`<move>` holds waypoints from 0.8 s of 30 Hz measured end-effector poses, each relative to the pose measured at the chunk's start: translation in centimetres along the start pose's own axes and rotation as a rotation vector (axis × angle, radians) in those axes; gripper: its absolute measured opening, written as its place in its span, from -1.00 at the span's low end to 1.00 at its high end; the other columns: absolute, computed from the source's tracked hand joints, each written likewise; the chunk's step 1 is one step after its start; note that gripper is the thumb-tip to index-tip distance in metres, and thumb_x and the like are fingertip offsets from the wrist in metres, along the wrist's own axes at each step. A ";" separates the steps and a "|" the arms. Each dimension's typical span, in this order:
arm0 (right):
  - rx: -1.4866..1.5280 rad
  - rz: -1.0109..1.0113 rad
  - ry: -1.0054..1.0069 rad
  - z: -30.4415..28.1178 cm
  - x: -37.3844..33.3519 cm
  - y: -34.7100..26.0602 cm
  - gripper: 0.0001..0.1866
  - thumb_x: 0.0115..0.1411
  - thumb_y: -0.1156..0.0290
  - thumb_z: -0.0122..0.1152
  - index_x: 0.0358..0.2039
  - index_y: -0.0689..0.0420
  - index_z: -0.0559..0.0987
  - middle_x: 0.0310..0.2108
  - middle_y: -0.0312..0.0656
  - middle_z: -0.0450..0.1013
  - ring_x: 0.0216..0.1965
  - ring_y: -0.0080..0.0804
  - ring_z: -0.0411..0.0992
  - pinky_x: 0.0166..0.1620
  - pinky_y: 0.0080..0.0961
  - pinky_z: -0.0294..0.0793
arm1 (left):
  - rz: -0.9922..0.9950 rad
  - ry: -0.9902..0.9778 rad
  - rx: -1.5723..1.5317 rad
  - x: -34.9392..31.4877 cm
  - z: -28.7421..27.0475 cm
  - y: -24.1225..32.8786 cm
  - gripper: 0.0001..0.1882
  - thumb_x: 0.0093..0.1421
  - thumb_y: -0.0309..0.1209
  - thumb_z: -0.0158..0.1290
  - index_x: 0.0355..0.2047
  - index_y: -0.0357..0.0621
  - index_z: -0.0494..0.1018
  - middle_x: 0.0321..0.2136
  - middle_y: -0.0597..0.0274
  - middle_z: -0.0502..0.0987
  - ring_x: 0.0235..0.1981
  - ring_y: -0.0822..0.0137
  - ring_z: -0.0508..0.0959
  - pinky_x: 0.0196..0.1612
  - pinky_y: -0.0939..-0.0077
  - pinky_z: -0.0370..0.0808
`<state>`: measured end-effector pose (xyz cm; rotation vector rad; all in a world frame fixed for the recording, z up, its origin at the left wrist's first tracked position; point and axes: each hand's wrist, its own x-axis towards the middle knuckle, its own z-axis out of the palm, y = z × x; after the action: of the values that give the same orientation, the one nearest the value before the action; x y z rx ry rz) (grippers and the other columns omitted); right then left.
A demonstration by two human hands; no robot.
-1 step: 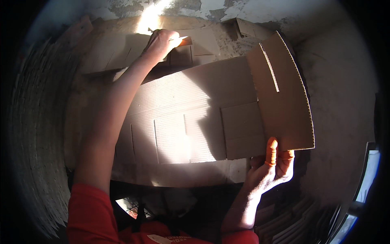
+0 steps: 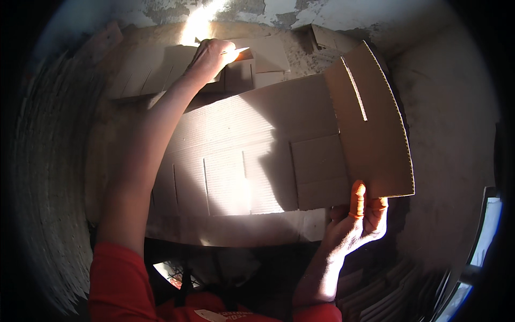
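Nothing has moved: flat, slotted brown cardboard sheet [image 2: 257,161] lies centre, lit pale. Right hand [image 2: 357,222], at 5 o'clock, pinches its corner; left hand [image 2: 212,56], at 12 o'clock, grips another cardboard piece [image 2: 257,53].

flat brown carton blank [image 2: 257,161] | centre | more blanks [image 2: 155,70] behind, possibly

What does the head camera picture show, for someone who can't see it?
A person's right hand holds the near edge of a flat cardboard sheet. The left hand reaches far across to smaller cardboard pieces in bright sunlight.
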<state>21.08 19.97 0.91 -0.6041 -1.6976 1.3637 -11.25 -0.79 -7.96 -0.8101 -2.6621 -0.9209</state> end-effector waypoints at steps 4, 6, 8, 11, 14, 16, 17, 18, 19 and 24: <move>-0.025 -0.072 0.015 0.6 -0.1 -0.2 -0.81 0.17 0.54 0.34 -0.19 0.23 0.60 -0.53 -0.29 0.51 -0.75 -0.73 0.24 -0.70 -0.79 0.13 | 0.456 0.194 0.220 -0.1 -1.7 0.7 -0.95 0.12 -0.55 0.05 -0.38 -0.25 0.46 -0.45 0.01 0.43 -0.34 0.09 0.48 -0.39 0.23 0.49; -0.046 -0.095 -0.060 0.2 -0.2 -0.6 -0.81 0.17 0.53 0.33 -0.18 0.23 0.60 -0.52 -0.28 0.52 -0.75 -0.72 0.26 -0.70 -0.79 0.17 | 0.596 0.336 0.314 0.2 -2.8 3.7 -0.88 0.08 -0.60 0.05 -0.33 -0.24 0.48 -0.41 0.10 0.43 -0.26 0.17 0.47 -0.38 0.29 0.55; -0.056 -0.154 -0.068 0.1 -0.5 -0.3 -0.80 0.18 0.52 0.33 -0.17 0.24 0.60 -0.53 -0.27 0.51 -0.76 -0.74 0.24 -0.71 -0.79 0.15 | 0.590 0.347 0.431 0.8 -3.8 6.9 -0.64 -0.02 -0.69 0.05 -0.15 -0.29 0.48 -0.28 0.14 0.47 -0.22 0.17 0.48 -0.28 0.33 0.56; 0.046 -0.205 -0.155 -1.0 1.6 1.7 -0.76 0.17 0.51 0.35 -0.14 0.24 0.60 -0.52 -0.28 0.52 -0.74 -0.74 0.25 -0.70 -0.78 0.19 | 0.641 0.354 0.599 2.8 -4.0 11.5 -0.57 -0.08 -0.70 0.08 -0.11 -0.43 0.49 -0.20 0.12 0.49 -0.19 0.17 0.49 -0.23 0.39 0.58; -0.004 -0.202 -0.189 -1.4 1.8 1.9 -0.77 0.17 0.51 0.35 -0.15 0.24 0.61 -0.55 -0.30 0.49 -0.73 -0.73 0.27 -0.68 -0.76 0.23 | 0.728 0.364 0.606 3.6 -3.5 14.0 -0.66 -0.08 -0.68 0.09 -0.21 -0.43 0.52 -0.26 0.12 0.47 -0.22 0.22 0.49 -0.31 0.43 0.58; -0.001 -0.245 -0.246 -1.6 2.0 1.1 -0.82 0.18 0.56 0.32 -0.18 0.24 0.60 -0.55 -0.30 0.48 -0.72 -0.70 0.29 -0.68 -0.74 0.26 | 0.826 0.387 0.631 4.1 -3.3 14.7 -0.76 -0.11 -0.63 0.08 -0.34 -0.36 0.50 -0.37 0.16 0.41 -0.24 0.28 0.46 -0.40 0.50 0.57; -0.033 -0.260 -0.269 -1.7 2.2 0.9 -0.84 0.20 0.60 0.29 -0.19 0.26 0.60 -0.55 -0.29 0.47 -0.72 -0.70 0.29 -0.67 -0.74 0.26 | 0.873 0.398 0.642 4.2 -3.2 15.0 -0.81 -0.12 -0.61 0.08 -0.40 -0.33 0.49 -0.42 0.19 0.37 -0.26 0.32 0.44 -0.45 0.53 0.57; -0.031 -0.239 -0.278 -1.7 2.2 0.6 -0.84 0.20 0.61 0.28 -0.18 0.26 0.60 -0.54 -0.29 0.48 -0.72 -0.70 0.29 -0.66 -0.74 0.26 | 0.888 0.388 0.609 4.2 -3.2 15.3 -0.84 -0.12 -0.61 0.08 -0.44 -0.32 0.48 -0.44 0.18 0.37 -0.26 0.32 0.44 -0.46 0.53 0.56; -0.028 -0.217 -0.287 -1.8 2.1 0.4 -0.84 0.21 0.63 0.26 -0.18 0.26 0.60 -0.54 -0.29 0.48 -0.71 -0.70 0.29 -0.65 -0.73 0.26 | 0.903 0.378 0.577 4.2 -3.3 15.5 -0.87 -0.11 -0.61 0.08 -0.47 -0.31 0.47 -0.45 0.17 0.36 -0.27 0.32 0.43 -0.46 0.52 0.55; 0.162 -0.092 -0.293 -2.2 1.9 1.4 -0.84 0.22 0.67 0.22 -0.17 0.29 0.58 -0.49 -0.26 0.50 -0.69 -0.71 0.30 -0.63 -0.73 0.27 | 1.012 0.305 0.489 3.2 -4.5 18.0 -0.91 -0.11 -0.59 0.07 -0.63 -0.22 0.36 -0.51 0.18 0.33 -0.35 0.32 0.40 -0.48 0.48 0.50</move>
<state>21.80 23.09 0.30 -0.2393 -1.7956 1.5635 -3.64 9.57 5.82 -1.4764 -1.6959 -0.1046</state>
